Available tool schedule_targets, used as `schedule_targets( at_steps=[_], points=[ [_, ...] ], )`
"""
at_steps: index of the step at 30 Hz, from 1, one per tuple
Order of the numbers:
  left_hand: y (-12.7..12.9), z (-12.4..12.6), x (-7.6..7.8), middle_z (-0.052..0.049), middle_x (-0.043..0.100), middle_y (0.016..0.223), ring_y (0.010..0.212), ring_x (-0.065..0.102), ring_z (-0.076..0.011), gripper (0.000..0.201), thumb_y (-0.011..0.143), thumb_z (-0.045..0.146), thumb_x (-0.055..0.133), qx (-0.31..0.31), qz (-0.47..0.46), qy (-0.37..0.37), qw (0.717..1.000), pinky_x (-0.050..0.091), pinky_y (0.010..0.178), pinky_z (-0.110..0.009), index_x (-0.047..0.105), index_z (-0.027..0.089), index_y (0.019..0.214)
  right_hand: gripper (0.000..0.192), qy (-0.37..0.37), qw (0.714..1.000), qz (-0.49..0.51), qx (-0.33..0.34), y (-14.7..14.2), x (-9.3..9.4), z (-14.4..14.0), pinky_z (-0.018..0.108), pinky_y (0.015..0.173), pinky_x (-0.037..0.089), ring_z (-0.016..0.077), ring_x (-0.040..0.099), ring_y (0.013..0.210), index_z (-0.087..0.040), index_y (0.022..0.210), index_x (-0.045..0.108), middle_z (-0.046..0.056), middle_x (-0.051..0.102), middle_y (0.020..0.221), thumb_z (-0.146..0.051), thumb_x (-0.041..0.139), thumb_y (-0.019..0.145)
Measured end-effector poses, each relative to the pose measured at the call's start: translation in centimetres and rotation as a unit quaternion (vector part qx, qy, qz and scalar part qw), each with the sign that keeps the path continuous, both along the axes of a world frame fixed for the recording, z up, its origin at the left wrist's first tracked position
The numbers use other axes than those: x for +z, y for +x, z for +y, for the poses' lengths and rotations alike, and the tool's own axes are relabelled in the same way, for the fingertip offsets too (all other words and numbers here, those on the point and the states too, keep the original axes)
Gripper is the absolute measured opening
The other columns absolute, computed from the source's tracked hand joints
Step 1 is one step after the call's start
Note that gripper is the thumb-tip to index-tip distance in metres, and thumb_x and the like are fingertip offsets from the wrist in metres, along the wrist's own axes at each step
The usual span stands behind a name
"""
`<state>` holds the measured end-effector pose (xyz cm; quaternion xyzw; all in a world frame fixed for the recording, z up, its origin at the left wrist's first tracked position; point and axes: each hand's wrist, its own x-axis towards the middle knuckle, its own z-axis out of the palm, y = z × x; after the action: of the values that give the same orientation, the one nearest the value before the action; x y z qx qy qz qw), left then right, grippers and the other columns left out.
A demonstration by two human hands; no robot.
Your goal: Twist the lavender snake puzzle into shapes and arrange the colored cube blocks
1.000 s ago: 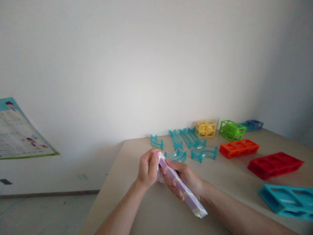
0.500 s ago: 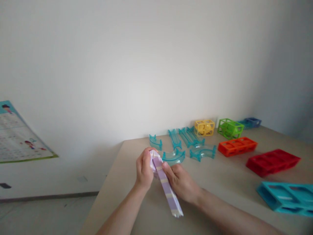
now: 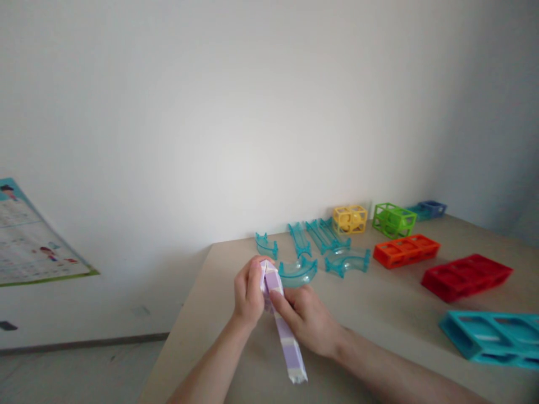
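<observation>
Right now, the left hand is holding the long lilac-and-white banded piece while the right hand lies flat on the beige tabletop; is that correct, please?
Not quite: the right hand is not lying flat on the beige tabletop. The head view shows it holding the long lilac-and-white banded piece too, its thumb across it. The left hand is indeed holding that piece.

Plain white wall (image 3: 202,123) fills most of the view. Second wall (image 3: 497,146) on the right, darker, grey-blue. Beige tabletop (image 3: 202,297), smooth, back edge along the white wall, left side open to the floor. Poster (image 3: 37,247) at far left, cut off by frame: blue top, green bottom border, small cartoon figures, text too blurred to read. Grey floor (image 3: 84,373), dark baseboard (image 3: 84,343). Small dark patch (image 3: 8,325) low on wall, can't identify. Light soft, brightest mid-wall.
</observation>
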<state>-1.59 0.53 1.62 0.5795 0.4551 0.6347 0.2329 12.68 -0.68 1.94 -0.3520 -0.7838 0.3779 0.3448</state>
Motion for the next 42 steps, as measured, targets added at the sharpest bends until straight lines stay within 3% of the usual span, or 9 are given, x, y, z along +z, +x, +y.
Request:
schedule_targets(
  at_steps=[6, 11, 13, 16, 19, 21, 26, 34, 42],
  points=[
    [-1.0, 0.0, 0.5, -0.005, 0.066, 0.078, 0.065, 0.058, -0.0150, 0.040, 0.094, 0.038, 0.038, -0.033, 0.093, 0.059, 0.993, 0.044, 0.060, -0.024, 0.069, 0.014, 0.089, 0.050, -0.171, 0.976, 0.098, 0.088, -0.2, -0.9, 0.4, 0.022, 0.039, 0.026, 0.0087, 0.034, 0.040, -0.020, 0.060, 0.040, -0.004, 0.039, 0.049, -0.060, 0.035, 0.091],
    [-2.1, 0.2, 1.2, -0.008, 0.067, 0.079, 0.073, 0.060, -0.0179, 0.032, 0.093, 0.032, 0.041, -0.064, 0.218, 0.118, 0.967, 0.046, 0.068, -0.028, 0.068, 0.015, 0.088, 0.042, -0.028, 0.997, -0.043, 0.055, 1.4, 1.4, 1.1, 0.022, 0.039, 0.016, 0.0060, 0.025, 0.041, -0.019, 0.049, 0.034, -0.006, 0.029, 0.046, -0.034, 0.050, 0.085],
    [-2.3, 0.3, 1.3, -0.008, 0.066, 0.077, 0.070, 0.059, -0.0179, 0.031, 0.091, 0.032, 0.043, -0.089, 0.235, 0.113, 0.961, 0.046, 0.067, -0.029, 0.069, 0.016, 0.088, 0.040, -0.042, 0.994, -0.072, 0.072, 2.2, 2.3, 1.5, 0.022, 0.037, 0.013, 0.0056, 0.024, 0.040, -0.019, 0.047, 0.034, -0.006, 0.028, 0.044, -0.028, 0.054, 0.080],
    [-2.4, 0.3, 1.2, -0.009, 0.067, 0.078, 0.070, 0.060, -0.0184, 0.033, 0.091, 0.033, 0.044, -0.100, 0.208, 0.114, 0.966, 0.046, 0.066, -0.029, 0.071, 0.015, 0.089, 0.040, -0.184, 0.971, -0.011, 0.150, 2.6, 2.7, 2.1, 0.019, 0.034, 0.019, 0.0059, 0.029, 0.037, -0.018, 0.049, 0.042, -0.006, 0.037, 0.043, -0.037, 0.058, 0.080],
    [-2.2, 0.2, 1.0, -0.009, 0.068, 0.082, 0.072, 0.061, -0.0184, 0.033, 0.091, 0.033, 0.044, -0.099, 0.175, 0.134, 0.970, 0.047, 0.066, -0.029, 0.072, 0.015, 0.094, 0.050, -0.391, 0.890, 0.123, 0.202, 2.1, 2.1, 2.3, 0.021, 0.034, 0.037, 0.0094, 0.045, 0.033, -0.016, 0.066, 0.056, -0.002, 0.055, 0.051, -0.060, 0.043, 0.086],
    [-1.9, 0.1, 0.8, -0.009, 0.069, 0.087, 0.076, 0.062, -0.0189, 0.032, 0.090, 0.035, 0.047, -0.112, 0.163, 0.131, 0.971, 0.048, 0.069, -0.028, 0.071, 0.015, 0.101, 0.056, -0.442, 0.858, 0.175, 0.193, 1.6, 1.6, 2.4, 0.021, 0.032, 0.041, 0.0113, 0.050, 0.032, -0.015, 0.069, 0.059, 0.000, 0.057, 0.049, -0.063, 0.037, 0.088],
    [-1.1, 0.2, 0.4, -0.008, 0.069, 0.092, 0.080, 0.064, -0.0183, 0.035, 0.086, 0.038, 0.057, -0.092, 0.078, 0.055, 0.991, 0.050, 0.070, -0.026, 0.061, 0.015, 0.112, 0.062, -0.364, 0.881, 0.251, 0.170, 1.2, 1.0, 3.0, 0.016, 0.024, 0.030, 0.0096, 0.044, 0.024, -0.013, 0.053, 0.056, 0.000, 0.048, 0.031, -0.065, 0.044, 0.085],
    [-0.4, 0.6, -0.5, -0.004, 0.070, 0.086, 0.077, 0.064, -0.0149, 0.022, 0.091, 0.034, 0.053, -0.034, 0.073, 0.049, 0.995, 0.049, 0.070, -0.022, 0.065, 0.016, 0.097, 0.046, -0.291, 0.898, 0.319, 0.080, 0.5, 0.9, 2.0, 0.017, 0.027, 0.037, 0.0113, 0.052, 0.030, -0.015, 0.070, 0.054, -0.002, 0.058, 0.046, -0.059, 0.061, 0.079],
    [-0.3, 0.5, -0.3, -0.008, 0.067, 0.101, 0.092, 0.063, -0.0170, 0.031, 0.095, 0.030, 0.044, -0.062, 0.170, 0.102, 0.978, 0.049, 0.081, -0.026, 0.064, 0.017, 0.116, 0.054, -0.361, 0.878, 0.307, 0.069, 0.4, 0.8, 2.4, 0.020, 0.025, 0.039, 0.0155, 0.054, 0.028, -0.013, 0.053, 0.055, 0.001, 0.053, 0.038, -0.058, 0.052, 0.082]
  ],
)
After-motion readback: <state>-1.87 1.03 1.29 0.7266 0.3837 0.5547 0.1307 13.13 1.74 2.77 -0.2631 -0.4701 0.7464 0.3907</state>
